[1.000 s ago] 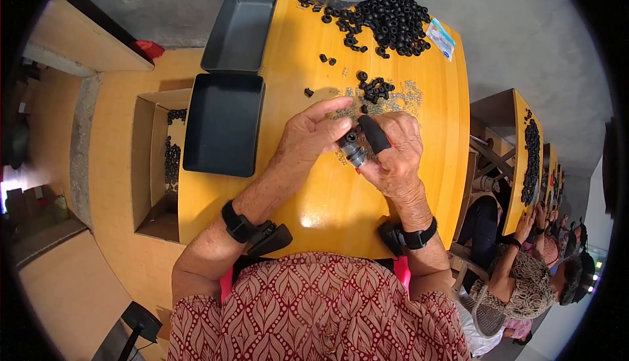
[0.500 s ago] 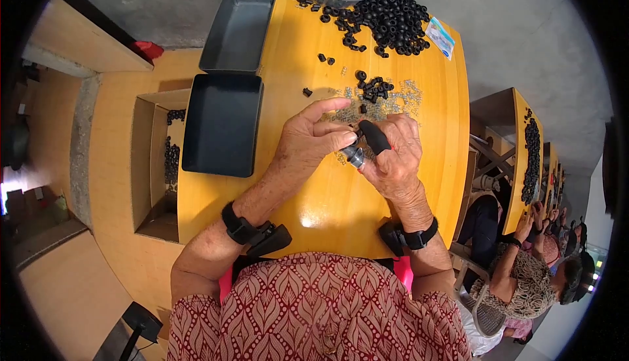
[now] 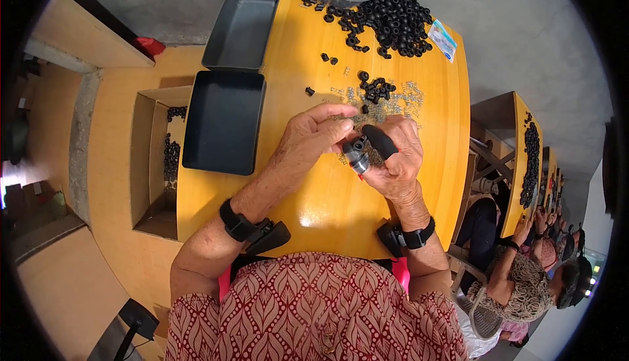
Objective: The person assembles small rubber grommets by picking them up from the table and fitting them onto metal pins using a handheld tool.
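At a yellow wood-grained table (image 3: 308, 210), a person's right hand (image 3: 398, 154) grasps a small black ring-shaped piece (image 3: 357, 144) in curled fingers, just above the tabletop and between the two hands. The left hand (image 3: 308, 137) hovers beside it, thumb and forefinger nearly together; whether they pinch anything cannot be told. Good work here would seem to call for a steady right-hand hold, the hole kept facing the left fingertips, and a light, straight approach, since a tilted small part could slip. The piece looks dark and smooth, with a round opening showing; its far side is hidden. A black sleeve (image 3: 380, 142) appears to cover a right finger, with a silvery band (image 3: 359, 163) next to the piece. Beyond the hands lie scattered clear, spring-like bits (image 3: 411, 94) and a cluster of black parts (image 3: 379, 90).
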Available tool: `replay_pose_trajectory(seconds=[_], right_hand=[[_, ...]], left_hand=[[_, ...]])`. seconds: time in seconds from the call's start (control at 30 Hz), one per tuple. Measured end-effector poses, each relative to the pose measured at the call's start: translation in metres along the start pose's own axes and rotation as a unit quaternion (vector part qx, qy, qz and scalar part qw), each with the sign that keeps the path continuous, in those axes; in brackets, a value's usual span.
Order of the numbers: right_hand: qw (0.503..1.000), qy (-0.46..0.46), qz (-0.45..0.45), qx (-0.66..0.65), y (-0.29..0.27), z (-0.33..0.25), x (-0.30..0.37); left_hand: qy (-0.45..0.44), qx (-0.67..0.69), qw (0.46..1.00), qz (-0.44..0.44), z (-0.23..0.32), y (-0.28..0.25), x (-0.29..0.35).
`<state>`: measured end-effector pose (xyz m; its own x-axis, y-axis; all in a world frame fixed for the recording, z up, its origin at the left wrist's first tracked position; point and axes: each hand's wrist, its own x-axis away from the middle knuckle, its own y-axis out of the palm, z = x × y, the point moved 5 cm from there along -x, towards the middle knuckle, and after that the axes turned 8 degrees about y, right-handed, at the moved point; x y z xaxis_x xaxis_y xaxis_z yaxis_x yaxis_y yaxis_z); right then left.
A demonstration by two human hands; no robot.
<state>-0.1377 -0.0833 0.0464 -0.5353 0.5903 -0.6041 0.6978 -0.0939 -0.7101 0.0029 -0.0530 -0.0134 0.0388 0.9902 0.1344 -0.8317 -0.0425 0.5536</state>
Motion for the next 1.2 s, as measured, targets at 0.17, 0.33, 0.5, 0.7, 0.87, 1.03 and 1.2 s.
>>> replay_pose_trajectory(seconds=[0.17, 0.33, 0.5, 0.7, 0.87, 1.03, 1.2], right_hand=[[1.000, 0.009, 0.008, 0.005, 0.000, 0.001, -0.001], [1.000, -0.007, 0.012, 0.013, -0.001, -0.001, -0.003], [0.999, -0.025, -0.003, 0.040, 0.000, -0.003, -0.005], [0.998, -0.011, -0.049, 0.035, -0.003, -0.007, -0.010], [0.995, 0.017, -0.087, 0.055, -0.002, -0.004, -0.008], [0.989, 0.003, -0.115, 0.087, -0.004, -0.006, -0.011], [0.990, 0.032, -0.110, 0.081, -0.005, -0.005, -0.015]], left_hand=[[0.001, 0.008, 1.000, -0.002, 0.000, 0.000, -0.001], [0.024, 0.024, 0.999, -0.036, -0.001, 0.004, -0.002], [0.067, 0.035, 0.997, -0.025, 0.002, 0.003, -0.003], [0.066, -0.016, 0.998, -0.018, 0.006, 0.002, -0.002], [0.062, -0.008, 0.998, -0.008, 0.005, 0.003, -0.002], [0.049, -0.036, 0.998, -0.007, 0.004, 0.002, -0.001], [0.042, -0.032, 0.999, 0.004, 0.002, 0.001, -0.002]])
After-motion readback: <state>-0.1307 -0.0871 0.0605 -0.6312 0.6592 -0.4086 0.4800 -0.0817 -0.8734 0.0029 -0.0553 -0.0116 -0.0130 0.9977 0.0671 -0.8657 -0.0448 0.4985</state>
